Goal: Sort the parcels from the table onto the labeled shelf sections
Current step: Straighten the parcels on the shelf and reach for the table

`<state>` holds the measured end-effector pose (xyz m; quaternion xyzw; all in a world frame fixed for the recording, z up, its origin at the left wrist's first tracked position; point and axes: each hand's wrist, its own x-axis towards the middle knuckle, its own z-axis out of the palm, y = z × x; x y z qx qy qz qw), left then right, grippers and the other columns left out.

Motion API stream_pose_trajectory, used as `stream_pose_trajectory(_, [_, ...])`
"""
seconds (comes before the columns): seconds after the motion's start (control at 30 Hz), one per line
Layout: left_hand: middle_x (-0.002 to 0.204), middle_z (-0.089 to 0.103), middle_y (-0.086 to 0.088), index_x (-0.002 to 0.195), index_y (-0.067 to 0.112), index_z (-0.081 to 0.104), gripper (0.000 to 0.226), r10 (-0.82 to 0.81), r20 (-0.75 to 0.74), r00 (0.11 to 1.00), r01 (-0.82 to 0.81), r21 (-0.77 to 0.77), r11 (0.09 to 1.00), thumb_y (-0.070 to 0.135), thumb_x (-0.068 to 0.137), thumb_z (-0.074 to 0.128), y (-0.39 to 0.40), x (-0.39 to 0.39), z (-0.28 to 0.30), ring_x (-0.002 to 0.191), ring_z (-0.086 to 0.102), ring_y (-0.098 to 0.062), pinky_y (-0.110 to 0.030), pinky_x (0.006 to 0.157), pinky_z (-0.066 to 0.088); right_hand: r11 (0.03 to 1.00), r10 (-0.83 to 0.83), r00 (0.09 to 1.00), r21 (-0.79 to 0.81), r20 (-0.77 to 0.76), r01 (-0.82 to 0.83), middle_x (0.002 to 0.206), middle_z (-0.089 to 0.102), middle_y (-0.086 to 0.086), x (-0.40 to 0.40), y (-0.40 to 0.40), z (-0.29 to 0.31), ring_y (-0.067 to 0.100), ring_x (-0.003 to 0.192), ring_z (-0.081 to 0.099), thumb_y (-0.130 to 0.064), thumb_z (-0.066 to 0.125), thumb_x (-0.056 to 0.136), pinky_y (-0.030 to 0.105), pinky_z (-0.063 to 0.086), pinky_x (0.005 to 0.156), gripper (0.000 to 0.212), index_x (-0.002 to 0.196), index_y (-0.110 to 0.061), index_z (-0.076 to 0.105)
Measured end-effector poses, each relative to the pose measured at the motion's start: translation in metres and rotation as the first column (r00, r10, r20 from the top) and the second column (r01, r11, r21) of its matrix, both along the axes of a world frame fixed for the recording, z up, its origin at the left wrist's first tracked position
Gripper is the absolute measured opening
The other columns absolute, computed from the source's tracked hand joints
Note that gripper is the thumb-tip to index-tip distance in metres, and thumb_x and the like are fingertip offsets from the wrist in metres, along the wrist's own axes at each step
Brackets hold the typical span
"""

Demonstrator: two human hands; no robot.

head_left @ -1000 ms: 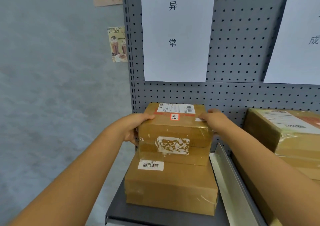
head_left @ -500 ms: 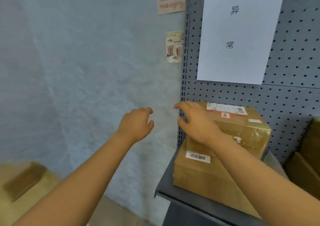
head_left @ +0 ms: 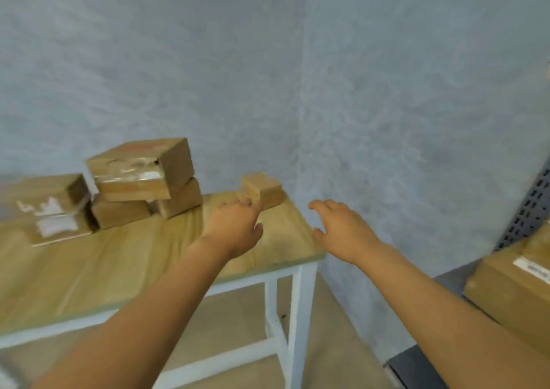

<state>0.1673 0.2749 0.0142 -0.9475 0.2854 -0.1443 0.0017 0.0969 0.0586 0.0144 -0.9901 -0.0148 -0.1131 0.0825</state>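
I am holding both hands wide, left hand [head_left: 235,229] and right hand [head_left: 342,229], gripping nothing, over the worktop [head_left: 119,263] where boxes [head_left: 143,177] are sitting.

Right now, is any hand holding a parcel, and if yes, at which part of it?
Nothing is held. The left hand and the right hand are both empty with relaxed fingers, near the small parcel on the table.

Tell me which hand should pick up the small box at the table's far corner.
Left. The left hand is open, its fingertips beside the small box; the right hand, also open, hangs past the table edge.
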Motion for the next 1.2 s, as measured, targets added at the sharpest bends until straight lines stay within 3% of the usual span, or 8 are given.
stream_pose_trajectory(0.37, [0.124, 0.061, 0.000, 0.133, 0.025, 0.050, 0.041, 0.296, 0.028, 0.955, -0.293, -0.091, 0.952, 0.041, 0.095, 0.048, 0.225, -0.021, -0.001, 0.110, 0.059, -0.023, -0.038, 0.086, 0.047, 0.959, 0.275, 0.961, 0.067, 0.014, -0.276, 0.142, 0.049, 0.004, 0.041, 0.193, 0.000, 0.025, 0.129, 0.046, -0.026, 0.054, 0.093, 0.038, 0.043, 0.100, 0.053, 0.144, -0.022, 0.040])
stream_pose_trajectory(0.57, [0.124, 0.061, -0.002, 0.129, 0.021, 0.052, 0.039, 0.333, -0.021, 0.943, -0.334, -0.081, 0.939, 0.040, 0.095, 0.049, 0.312, 0.002, 0.003, 0.112, 0.058, -0.025, -0.040, 0.090, 0.050, 0.953, 0.230, 0.973, 0.196, 0.030, -0.231, 0.138, 0.052, 0.004, 0.082, 0.270, 0.000, 0.024, 0.126, 0.049, -0.028, 0.059, 0.092, 0.039, 0.045, 0.099, 0.050, 0.140, -0.023, 0.045])
stream_pose_trajectory(0.7, [0.114, 0.063, -0.007, 0.127, 0.017, 0.052, 0.037, 0.333, -0.067, 0.941, -0.339, -0.144, 0.930, 0.033, 0.094, 0.048, 0.350, 0.030, 0.013, 0.104, 0.059, -0.030, -0.042, 0.083, 0.052, 0.932, 0.166, 0.986, 0.320, 0.036, -0.168, 0.132, 0.056, 0.003, 0.106, 0.304, -0.004, 0.023, 0.120, 0.054, -0.027, 0.061, 0.092, 0.041, 0.048, 0.096, 0.046, 0.136, -0.021, 0.049])
stream_pose_trajectory(0.83, [0.115, 0.062, -0.004, 0.129, 0.019, 0.052, 0.038, 0.315, -0.132, 0.940, -0.339, -0.261, 0.904, 0.035, 0.094, 0.050, 0.360, 0.071, 0.023, 0.098, 0.060, -0.027, -0.042, 0.083, 0.052, 0.890, 0.049, 0.997, 0.451, 0.065, -0.073, 0.118, 0.061, 0.009, 0.139, 0.313, 0.001, 0.022, 0.101, 0.057, -0.025, 0.061, 0.093, 0.030, 0.042, 0.080, 0.033, 0.123, -0.014, 0.057])
stream_pose_trajectory(0.9, [0.121, 0.060, -0.001, 0.125, 0.019, 0.056, 0.035, 0.300, -0.147, 0.943, -0.333, -0.360, 0.871, 0.037, 0.095, 0.051, 0.360, 0.099, 0.029, 0.091, 0.061, -0.020, -0.034, 0.076, 0.051, 0.855, -0.018, 0.999, 0.519, 0.038, -0.004, 0.119, 0.062, 0.010, 0.162, 0.311, 0.008, 0.023, 0.099, 0.056, -0.030, 0.056, 0.096, 0.027, 0.036, 0.076, 0.034, 0.124, -0.011, 0.056])
stream_pose_trajectory(1.0, [0.131, 0.057, 0.003, 0.132, 0.025, 0.053, 0.042, 0.328, -0.173, 0.929, -0.371, -0.469, 0.802, 0.043, 0.095, 0.051, 0.358, 0.146, 0.037, 0.077, 0.053, -0.004, -0.014, 0.057, 0.031, 0.803, -0.068, 0.998, 0.592, -0.015, 0.064, 0.128, 0.060, 0.010, 0.203, 0.303, 0.018, 0.028, 0.117, 0.056, -0.040, 0.048, 0.100, 0.029, 0.037, 0.081, 0.043, 0.130, -0.009, 0.052])
stream_pose_trajectory(1.13, [0.140, 0.052, -0.007, 0.137, 0.020, 0.048, 0.046, 0.253, -0.354, 0.900, -0.432, -0.653, 0.622, 0.038, 0.096, 0.055, 0.350, 0.206, 0.037, 0.113, 0.056, -0.022, -0.026, 0.079, 0.039, 0.740, -0.092, 0.993, 0.661, -0.080, 0.122, 0.133, 0.056, 0.010, 0.258, 0.299, 0.028, 0.029, 0.116, 0.055, -0.050, 0.043, 0.099, 0.032, 0.038, 0.079, 0.052, 0.134, -0.012, 0.047])
stream_pose_trajectory(1.2, [0.141, 0.051, -0.008, 0.138, 0.018, 0.047, 0.047, 0.239, -0.409, 0.881, -0.469, -0.679, 0.565, 0.036, 0.096, 0.055, 0.347, 0.231, 0.034, 0.118, 0.054, -0.025, -0.030, 0.083, 0.040, 0.699, -0.084, 0.991, 0.702, -0.105, 0.133, 0.131, 0.054, 0.009, 0.284, 0.300, 0.031, 0.029, 0.111, 0.055, -0.053, 0.043, 0.098, 0.033, 0.040, 0.078, 0.058, 0.139, -0.012, 0.041])
